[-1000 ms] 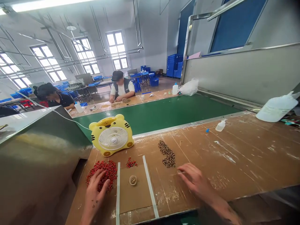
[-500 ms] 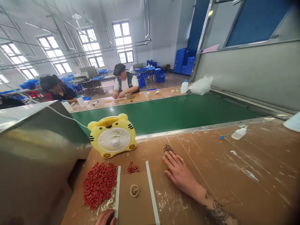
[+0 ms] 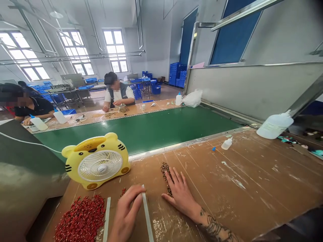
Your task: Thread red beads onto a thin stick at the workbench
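Observation:
My right hand (image 3: 179,196) lies flat with fingers spread over a pile of small brown beads (image 3: 165,169) on the cardboard-covered bench (image 3: 252,181). My left hand (image 3: 127,210) reaches in from below, its fingers loosely together beside a white strip (image 3: 147,215); nothing shows in its grip. A second white strip (image 3: 106,218) lies to its left. A heap of small red pieces (image 3: 80,220) sits at the lower left, and a few more red pieces (image 3: 122,192) peek out by my left fingertips.
A yellow tiger-shaped fan (image 3: 97,164) stands at the bench's far left edge. Beyond runs a green conveyor belt (image 3: 151,126). Two people sit working across it. A small squeeze bottle (image 3: 226,144) and a large white bottle (image 3: 275,125) lie to the right. A steel housing (image 3: 22,174) blocks the left.
The view has swung left and down. My left hand rose from the bench's near edge up to the white strip. My right hand stays flat on the brown beads.

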{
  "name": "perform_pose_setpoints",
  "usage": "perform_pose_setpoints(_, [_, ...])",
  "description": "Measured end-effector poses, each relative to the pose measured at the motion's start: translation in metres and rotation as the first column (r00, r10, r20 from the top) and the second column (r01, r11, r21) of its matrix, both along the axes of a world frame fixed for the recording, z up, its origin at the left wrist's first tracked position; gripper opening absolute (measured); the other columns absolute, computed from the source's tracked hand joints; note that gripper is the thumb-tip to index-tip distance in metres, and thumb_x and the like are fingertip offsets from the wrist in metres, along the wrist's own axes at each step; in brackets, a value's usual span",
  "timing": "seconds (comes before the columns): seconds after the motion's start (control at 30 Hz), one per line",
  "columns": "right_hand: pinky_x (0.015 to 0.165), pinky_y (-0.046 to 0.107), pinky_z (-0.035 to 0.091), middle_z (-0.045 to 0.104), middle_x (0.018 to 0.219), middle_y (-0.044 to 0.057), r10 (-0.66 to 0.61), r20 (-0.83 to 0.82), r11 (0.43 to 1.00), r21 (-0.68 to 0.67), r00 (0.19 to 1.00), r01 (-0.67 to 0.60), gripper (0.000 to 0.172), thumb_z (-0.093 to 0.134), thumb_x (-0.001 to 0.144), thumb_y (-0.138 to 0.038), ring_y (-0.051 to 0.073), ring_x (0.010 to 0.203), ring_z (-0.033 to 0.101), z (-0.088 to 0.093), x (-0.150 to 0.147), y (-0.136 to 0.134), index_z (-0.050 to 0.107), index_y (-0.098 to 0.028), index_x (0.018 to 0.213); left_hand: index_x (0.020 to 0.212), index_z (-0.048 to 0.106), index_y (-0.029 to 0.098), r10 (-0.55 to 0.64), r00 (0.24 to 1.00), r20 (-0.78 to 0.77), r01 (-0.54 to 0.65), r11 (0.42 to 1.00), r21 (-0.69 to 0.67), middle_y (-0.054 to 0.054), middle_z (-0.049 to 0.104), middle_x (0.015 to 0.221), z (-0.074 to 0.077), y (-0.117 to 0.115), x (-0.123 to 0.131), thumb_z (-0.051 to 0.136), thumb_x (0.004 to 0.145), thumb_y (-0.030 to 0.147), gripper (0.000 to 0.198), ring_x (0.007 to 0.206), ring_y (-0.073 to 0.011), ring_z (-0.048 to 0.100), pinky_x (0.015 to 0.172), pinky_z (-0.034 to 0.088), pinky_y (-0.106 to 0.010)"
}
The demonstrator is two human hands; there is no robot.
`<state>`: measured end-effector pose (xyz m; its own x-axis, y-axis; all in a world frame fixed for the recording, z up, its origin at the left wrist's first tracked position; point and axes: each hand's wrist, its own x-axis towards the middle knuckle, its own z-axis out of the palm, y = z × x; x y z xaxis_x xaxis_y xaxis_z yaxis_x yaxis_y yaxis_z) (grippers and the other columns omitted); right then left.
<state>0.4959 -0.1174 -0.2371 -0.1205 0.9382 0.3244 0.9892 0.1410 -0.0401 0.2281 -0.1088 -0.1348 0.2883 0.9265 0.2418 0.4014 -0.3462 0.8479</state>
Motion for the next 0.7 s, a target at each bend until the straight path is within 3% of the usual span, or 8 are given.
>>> perform_pose_setpoints(0.1, [0.116,0.055,0.023,0.019,0.161,0.02,-0.074,-0.063,0.997,0.005,0.995,0.074,0.088,0.054,0.089,-0.06,0.038,0.147,0.018,-0.017,-0.002,-0.003,0.023,-0.012,0.156,0.114,0.072,0.024,-0.311,0.943,-0.12,0.303,0.95,-0.081,-0.007,0.073,0.119,0.003,0.065,0.076,0.034,0.1,0.048,0.047,0.118,-0.0256,0.062,0.11,0.042,-0.043])
perform_pose_setpoints(0.17, [0.115,0.053,0.026,0.02,0.16,0.022,-0.105,-0.093,0.994,-0.002,0.99,0.106,0.086,0.054,0.09,-0.058,0.038,0.147,0.02,-0.024,-0.003,0.001,0.025,-0.01,0.155,0.116,0.071,0.021,-0.378,0.914,-0.149,0.371,0.926,-0.078,-0.009,0.071,0.124,-0.01,0.098,0.113,0.034,0.099,0.049,0.05,0.12,-0.0251,0.06,0.111,0.041,-0.042])
perform_pose_setpoints(0.27, [0.115,0.05,0.029,0.024,0.158,0.025,-0.146,-0.126,0.989,-0.017,0.981,0.145,0.084,0.058,0.089,-0.051,0.039,0.145,0.026,-0.028,-0.003,0.011,0.028,-0.005,0.152,0.127,0.065,0.014,-0.425,0.887,-0.181,0.417,0.905,-0.085,-0.013,0.062,0.139,-0.039,0.124,0.142,0.031,0.099,0.05,0.057,0.132,-0.0268,0.052,0.116,0.035,-0.044])
perform_pose_setpoints(0.33, [0.115,0.049,0.031,0.028,0.157,0.026,-0.146,-0.146,0.989,-0.011,0.978,0.146,0.084,0.059,0.088,-0.048,0.039,0.144,0.029,-0.027,-0.003,0.019,0.028,-0.003,0.151,0.132,0.061,0.013,-0.447,0.873,-0.193,0.438,0.894,-0.093,-0.013,0.058,0.143,-0.055,0.128,0.149,0.028,0.099,0.051,0.06,0.137,-0.0263,0.048,0.119,0.03,-0.044])
perform_pose_setpoints(0.43, [0.113,0.053,0.035,0.033,0.154,0.027,-0.103,-0.177,0.993,0.04,0.979,0.111,0.082,0.057,0.09,-0.048,0.04,0.141,0.034,-0.026,-0.001,0.03,0.027,-0.002,0.15,0.135,0.058,0.013,-0.468,0.862,-0.193,0.456,0.884,-0.105,-0.012,0.058,0.144,-0.068,0.125,0.151,0.026,0.099,0.051,0.061,0.137,-0.0235,0.048,0.119,0.029,-0.04])
perform_pose_setpoints(0.57, [0.11,0.054,0.04,0.042,0.148,0.026,-0.04,-0.218,0.987,0.144,0.975,0.073,0.072,0.053,0.09,-0.036,0.039,0.137,0.041,-0.033,0.001,0.036,0.026,-0.005,0.15,0.14,0.054,0.011,-0.441,0.881,-0.172,0.425,0.897,-0.122,-0.013,0.055,0.146,-0.071,0.113,0.155,0.026,0.099,0.048,0.061,0.137,-0.0231,0.048,0.118,0.032,-0.038])
perform_pose_setpoints(0.7, [0.103,0.052,0.047,0.048,0.143,0.023,0.024,-0.26,0.977,0.209,0.965,0.032,0.07,0.045,0.088,-0.023,0.036,0.132,0.048,-0.044,0.007,0.036,0.021,-0.01,0.152,0.141,0.05,0.006,-0.324,0.934,-0.154,0.307,0.944,-0.125,-0.018,0.054,0.146,-0.069,0.089,0.163,0.024,0.1,0.044,0.062,0.136,-0.0276,0.049,0.116,0.035,-0.041])
